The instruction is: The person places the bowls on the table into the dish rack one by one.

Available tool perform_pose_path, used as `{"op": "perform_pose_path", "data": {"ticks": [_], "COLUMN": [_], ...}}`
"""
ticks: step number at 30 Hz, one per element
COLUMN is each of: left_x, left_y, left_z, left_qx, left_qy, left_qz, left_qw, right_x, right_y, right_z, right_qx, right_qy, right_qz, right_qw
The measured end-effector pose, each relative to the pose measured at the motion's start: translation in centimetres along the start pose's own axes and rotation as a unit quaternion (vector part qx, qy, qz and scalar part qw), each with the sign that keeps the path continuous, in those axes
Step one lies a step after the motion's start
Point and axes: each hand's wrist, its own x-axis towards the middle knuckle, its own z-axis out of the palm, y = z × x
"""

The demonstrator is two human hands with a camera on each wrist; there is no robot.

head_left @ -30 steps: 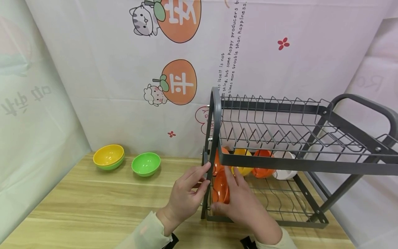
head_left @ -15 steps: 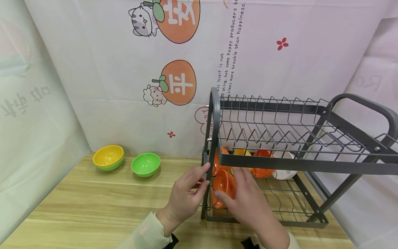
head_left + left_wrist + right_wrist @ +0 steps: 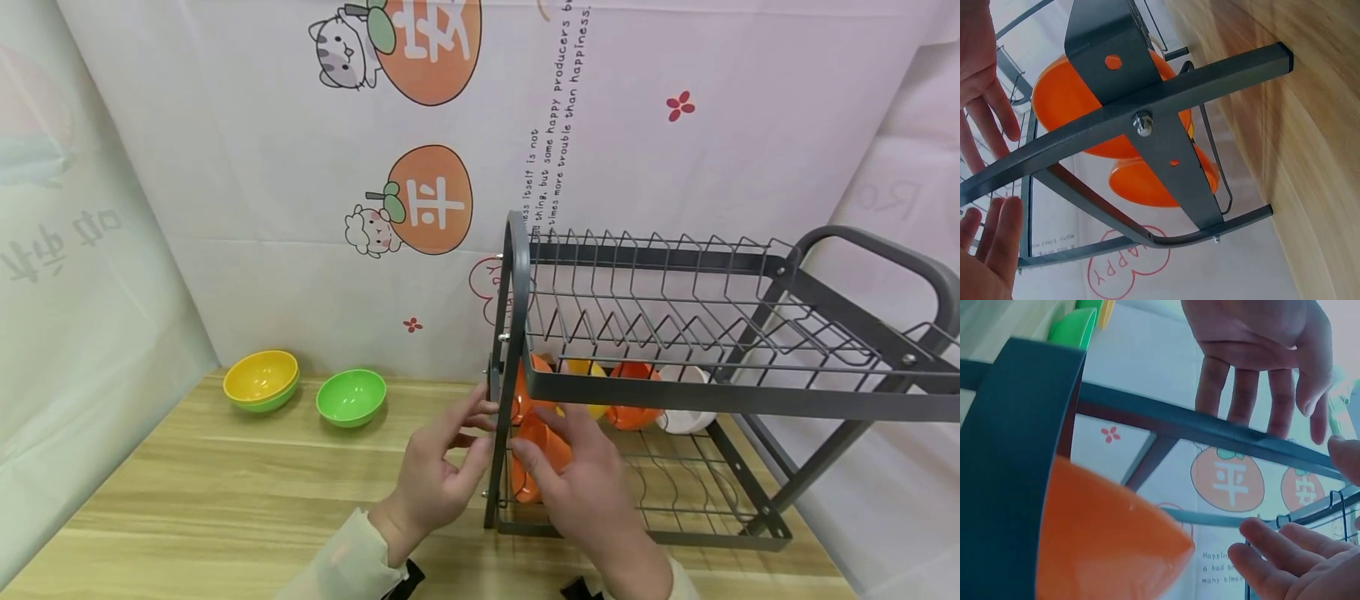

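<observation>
An orange bowl [image 3: 551, 450] stands on its side at the front left of the lower tier of the dark metal dish rack [image 3: 720, 408]. My right hand [image 3: 588, 483] is just right of that bowl, fingers loosely bent and thumb apart, partly covering it in the head view. The right wrist view shows the orange bowl [image 3: 1104, 537] away from those fingers [image 3: 1272, 544]. Outside the rack's left post, my left hand [image 3: 438, 471] holds nothing, its fingers relaxed and spread beside the bar. In the left wrist view, two orange bowls [image 3: 1063, 94] show behind the rack's end frame [image 3: 1222, 81].
Behind the front bowl, another orange bowl, a yellow bowl [image 3: 596, 410], a red-orange bowl [image 3: 633, 417] and a white bowl [image 3: 686, 421] line the lower tier. On the wooden table [image 3: 187, 500] sit a green bowl [image 3: 351, 398] and a yellow bowl [image 3: 261, 375] nested in a green one.
The front orange bowl has shifted right and turned. My right hand has moved off it, and my left hand has eased away from the post with its fingers wider apart.
</observation>
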Motion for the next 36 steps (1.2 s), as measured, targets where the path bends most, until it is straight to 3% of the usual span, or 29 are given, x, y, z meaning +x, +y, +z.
{"op": "perform_pose_path", "data": {"ticks": [3,6,10,15,27,32,36], "left_x": [-0.1,-0.1,-0.3,-0.7,-1.3,-1.2,-1.2], "left_y": [0.0,0.0,-0.6,-1.7,-3.9,-4.5,-4.9], "left_z": [-0.4,-0.9,-1.5,-2.3,-4.9,-6.8,-8.4], "left_qx": [0.007,0.023,0.051,0.078,0.079,0.116,0.169], "left_qy": [0.024,0.041,0.041,0.034,0.044,0.025,0.009], "left_qz": [-0.056,-0.140,-0.247,-0.331,-0.429,-0.453,-0.453], "left_qw": [0.9981,0.9891,0.9669,0.9399,0.8986,0.8836,0.8754], "right_x": [0.1,0.2,0.2,0.3,0.8,0.8,0.9], "right_y": [-0.3,-0.5,-0.4,-0.4,-0.1,0.1,0.2], "right_z": [0.5,1.1,2.0,2.7,3.4,3.5,3.5], "right_qx": [0.034,0.064,0.085,0.087,0.035,0.023,0.015], "right_qy": [-0.013,-0.021,-0.028,-0.033,-0.010,-0.008,-0.002], "right_qz": [0.014,0.019,0.023,0.012,-0.040,-0.059,-0.077], "right_qw": [0.999,0.998,0.996,0.996,0.999,0.998,0.997]}}
